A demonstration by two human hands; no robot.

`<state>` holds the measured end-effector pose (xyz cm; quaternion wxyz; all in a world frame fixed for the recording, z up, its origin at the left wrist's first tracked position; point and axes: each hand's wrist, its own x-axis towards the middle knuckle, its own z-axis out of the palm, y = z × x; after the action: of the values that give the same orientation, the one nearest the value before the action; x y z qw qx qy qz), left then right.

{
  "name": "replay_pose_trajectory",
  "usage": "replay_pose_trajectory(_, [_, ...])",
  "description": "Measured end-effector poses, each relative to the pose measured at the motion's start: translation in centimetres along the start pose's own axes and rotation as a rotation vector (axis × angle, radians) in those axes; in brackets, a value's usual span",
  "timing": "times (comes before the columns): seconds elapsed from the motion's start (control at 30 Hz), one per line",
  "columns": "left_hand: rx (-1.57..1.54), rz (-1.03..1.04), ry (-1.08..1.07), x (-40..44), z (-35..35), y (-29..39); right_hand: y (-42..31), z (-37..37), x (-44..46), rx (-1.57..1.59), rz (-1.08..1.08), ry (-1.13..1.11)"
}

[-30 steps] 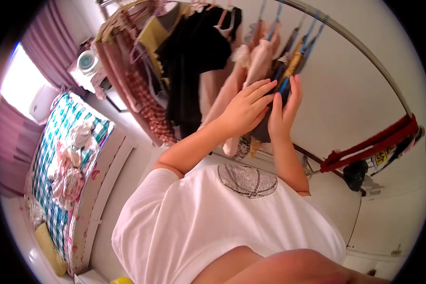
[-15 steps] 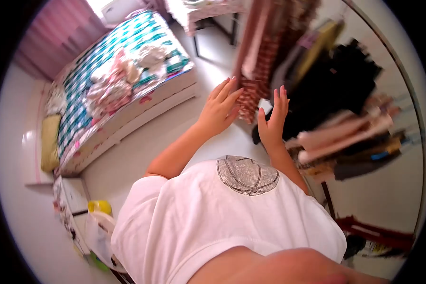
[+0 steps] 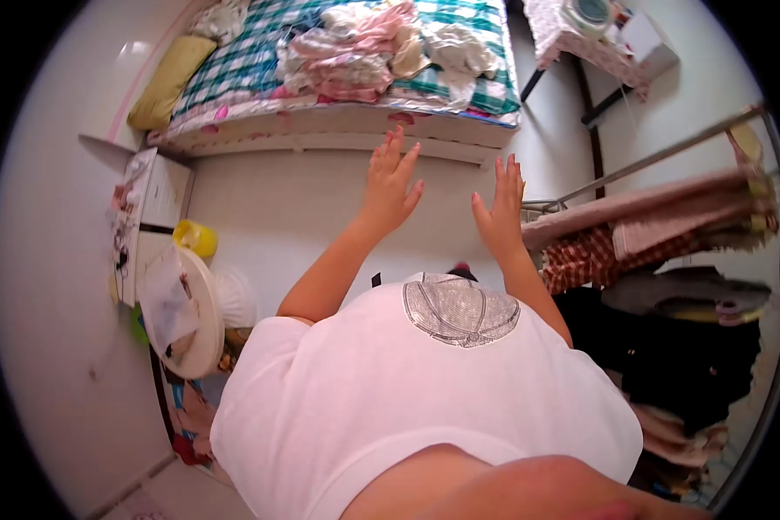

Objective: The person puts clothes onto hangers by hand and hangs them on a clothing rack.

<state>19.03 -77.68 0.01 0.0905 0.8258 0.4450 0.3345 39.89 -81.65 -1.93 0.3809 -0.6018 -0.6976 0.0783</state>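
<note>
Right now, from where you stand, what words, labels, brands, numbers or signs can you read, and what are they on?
None can be read.
White shirt: grey cap print; any lettering too small to read.
Hanging clothes: any labels too small or blurred.

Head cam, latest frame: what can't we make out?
All in the head view:
Green checked bedsheet: far side cut off by the top edge.
Clothes pile: overlap hides separate garments.
Black hanging clothes: count hidden by overlap.
Person's legs: hidden by the white T-shirt.
Plastic bag: contents too blurred to name.
</note>
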Motion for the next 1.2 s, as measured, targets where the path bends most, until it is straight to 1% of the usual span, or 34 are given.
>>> replay_pose_trajectory(0.13, [0.089, -0.158, -0.001, 0.4, 0.2, -4.1, 1.3, 3.7, 4.0, 0.037, -0.058, -0.103])
replay_pose_trajectory(0.27, [0.153, -0.196, 0.004, 2.6, 0.1, -8.3, 2.1, 7.2, 9.5, 0.074, -0.111, -0.179])
replay_pose_trajectory(0.33, [0.216, -0.218, -0.002, 5.0, -0.2, -10.6, 2.6, 8.9, 13.2, 0.086, -0.131, -0.199])
replay_pose_trajectory(0.43, [0.249, -0.281, 0.001, 8.7, 0.3, -14.5, 4.6, 11.8, 19.0, 0.095, -0.218, -0.203])
replay_pose_trajectory(0.67, [0.312, -0.38, -0.039, 16.9, 2.3, -22.8, 7.1, 17.2, 30.7, 0.107, -0.259, -0.259])
replay_pose_trajectory(0.8, [0.249, -0.397, -0.069, 19.2, 3.3, -26.2, 7.9, 20.6, 34.1, 0.126, -0.207, -0.344])
replay_pose_trajectory(0.97, [0.197, -0.441, -0.126, 22.7, 4.0, -33.3, 9.3, 25.6, 39.1, 0.126, -0.144, -0.431])
replay_pose_trajectory(1.03, [0.178, -0.461, -0.164, 24.5, 4.2, -36.3, 10.1, 27.6, 41.4, 0.089, -0.112, -0.42])
replay_pose_trajectory(1.2, [0.148, -0.36, -0.154, 30.6, 4.0, -47.1, 10.6, 32.4, 48.5, 0.04, -0.045, -0.355])
